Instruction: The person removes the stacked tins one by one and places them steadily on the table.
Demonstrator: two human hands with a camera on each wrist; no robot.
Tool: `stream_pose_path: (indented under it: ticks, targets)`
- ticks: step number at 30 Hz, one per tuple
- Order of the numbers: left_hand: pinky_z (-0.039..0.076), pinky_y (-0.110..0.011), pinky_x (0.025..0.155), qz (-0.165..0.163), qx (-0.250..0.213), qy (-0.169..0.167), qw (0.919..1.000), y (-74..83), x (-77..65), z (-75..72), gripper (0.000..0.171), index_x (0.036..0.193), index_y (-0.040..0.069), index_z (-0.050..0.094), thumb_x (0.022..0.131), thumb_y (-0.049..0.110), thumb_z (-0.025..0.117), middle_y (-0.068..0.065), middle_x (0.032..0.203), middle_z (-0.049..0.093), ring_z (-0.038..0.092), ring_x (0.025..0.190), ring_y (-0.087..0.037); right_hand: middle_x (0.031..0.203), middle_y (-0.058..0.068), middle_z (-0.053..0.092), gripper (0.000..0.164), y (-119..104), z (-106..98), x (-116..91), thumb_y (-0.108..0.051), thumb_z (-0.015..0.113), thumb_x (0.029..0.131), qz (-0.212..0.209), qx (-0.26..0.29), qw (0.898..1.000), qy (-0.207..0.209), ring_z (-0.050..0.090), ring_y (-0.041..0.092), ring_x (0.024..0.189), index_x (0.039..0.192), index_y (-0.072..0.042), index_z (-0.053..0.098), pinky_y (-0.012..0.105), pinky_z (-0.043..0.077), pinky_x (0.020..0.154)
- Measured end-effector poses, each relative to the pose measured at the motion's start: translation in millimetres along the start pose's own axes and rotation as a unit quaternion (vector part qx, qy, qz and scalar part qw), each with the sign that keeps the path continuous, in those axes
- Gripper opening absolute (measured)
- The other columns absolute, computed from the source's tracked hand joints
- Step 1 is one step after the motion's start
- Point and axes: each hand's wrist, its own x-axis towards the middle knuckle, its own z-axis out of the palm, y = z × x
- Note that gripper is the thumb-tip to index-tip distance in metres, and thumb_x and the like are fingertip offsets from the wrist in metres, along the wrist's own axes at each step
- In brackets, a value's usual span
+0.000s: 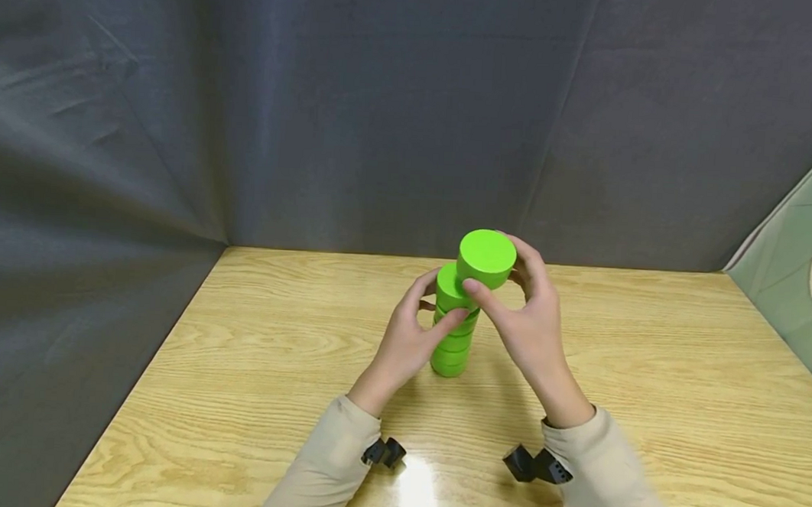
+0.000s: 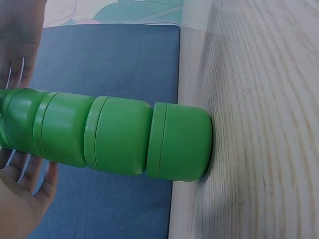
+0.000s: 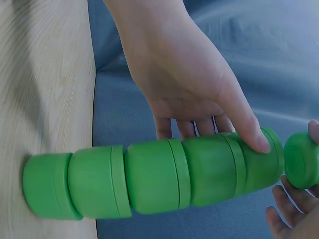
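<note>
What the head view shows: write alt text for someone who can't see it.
A person's right hand holds a lime-green round container just above a stack of matching containers, which the left hand grips near the top. The stack stands on a wood-grain table before dark fabric.

Table: pale yellow wood (image 1: pixel 235 352), level, its surface spread wide on either side of the stack.
Grain: fine lines running mostly side to side in the head view, with darker swirls toward the near left.
Far edge: straight, running across behind the stack.
Shine: one bright white patch of glare (image 1: pixel 417 495) toward the near side.
Stack: green (image 1: pixel 452 340), upright, standing slightly right of the middle in the head view.
Bottom piece: round (image 3: pixel 47 186), its base touching the wood.
Shadow: soft and dark, close about the base.
</note>
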Motion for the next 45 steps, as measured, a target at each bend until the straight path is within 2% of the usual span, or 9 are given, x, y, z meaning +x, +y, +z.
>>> stream_pose_path:
  ticks: [5, 12, 19, 29, 37, 41, 45]
  targets:
    - [0.044, -0.051, 0.097, 0.001, -0.006, 0.0, 1.0, -0.4, 0.1, 0.9, 0.059, 0.147, 0.013, 0.042, 0.097, 0.033, 0.067, -0.003, 0.132, 0.054, 0.05, 0.117, -0.018, 0.132, -0.004, 0.056, 0.063, -3, -8, -1, 0.006, 0.075, 0.082, -0.004, -0.012, 1.0, -0.006, 0.056, 0.012, 0.116, 0.14, -0.001, 0.05, 0.029, 0.039, 0.098]
    - [0.043, -0.052, 0.098, 0.003, -0.01, 0.0, 0.9999, -0.9, 0.3, 0.4, 0.066, 0.148, 0.015, 0.041, 0.095, 0.049, 0.063, -0.001, 0.133, 0.054, 0.049, 0.119, -0.016, 0.132, -0.004, 0.057, 0.065, -9, -22, -2, 0.009, 0.076, 0.08, -0.017, -0.031, 0.999, -0.017, 0.055, 0.012, 0.116, 0.139, -0.002, 0.051, 0.027, 0.039, 0.096]
    - [0.042, -0.054, 0.097, -0.004, -0.011, 0.001, 0.9999, 0.7, 0.6, 0.2, 0.063, 0.147, 0.013, 0.042, 0.096, 0.039, 0.067, -0.002, 0.132, 0.055, 0.05, 0.119, -0.016, 0.131, -0.003, 0.057, 0.063, -12, -37, -2, 0.01, 0.075, 0.081, -0.019, -0.046, 0.998, -0.035, 0.055, 0.012, 0.114, 0.139, -0.003, 0.051, 0.025, 0.039, 0.095]
    - [0.042, -0.055, 0.097, -0.007, -0.01, 0.001, 0.9999, 0.8, 0.9, 0.5, 0.062, 0.148, 0.013, 0.041, 0.096, 0.036, 0.067, -0.003, 0.132, 0.055, 0.05, 0.119, -0.017, 0.127, -0.007, 0.056, 0.06, -9, -59, 0, 0.007, 0.074, 0.084, 0.011, -0.085, 0.995, -0.054, 0.056, 0.008, 0.108, 0.137, 0.0, 0.048, 0.019, 0.038, 0.094]
    - [0.044, -0.045, 0.097, -0.011, -0.009, -0.001, 0.9999, 1.1, 0.5, 0.6, 0.064, 0.149, 0.015, 0.041, 0.096, 0.039, 0.067, -0.001, 0.132, 0.055, 0.05, 0.119, -0.014, 0.121, -0.014, 0.056, 0.061, 0, -76, 6, 0.003, 0.08, 0.08, 0.022, -0.14, 0.988, -0.057, 0.052, 0.003, 0.107, 0.135, -0.002, 0.055, 0.016, 0.039, 0.091]
    - [0.043, -0.045, 0.097, -0.011, -0.011, -0.002, 0.9999, 0.8, 0.5, 0.7, 0.063, 0.149, 0.015, 0.041, 0.096, 0.039, 0.066, 0.0, 0.132, 0.054, 0.05, 0.119, -0.014, 0.121, -0.017, 0.056, 0.063, 6, -84, 8, 0.003, 0.082, 0.077, 0.013, -0.16, 0.986, -0.053, 0.05, 0.002, 0.107, 0.135, -0.002, 0.056, 0.016, 0.038, 0.089]
    - [0.044, -0.045, 0.096, -0.008, -0.01, -0.002, 0.9999, 0.6, 0.7, 0.9, 0.063, 0.148, 0.015, 0.041, 0.096, 0.039, 0.066, -0.001, 0.131, 0.055, 0.05, 0.118, -0.015, 0.12, -0.016, 0.056, 0.063, 12, -93, 10, 0.001, 0.082, 0.079, 0.019, -0.16, 0.985, -0.058, 0.05, 0.003, 0.106, 0.136, -0.002, 0.055, 0.014, 0.039, 0.088]
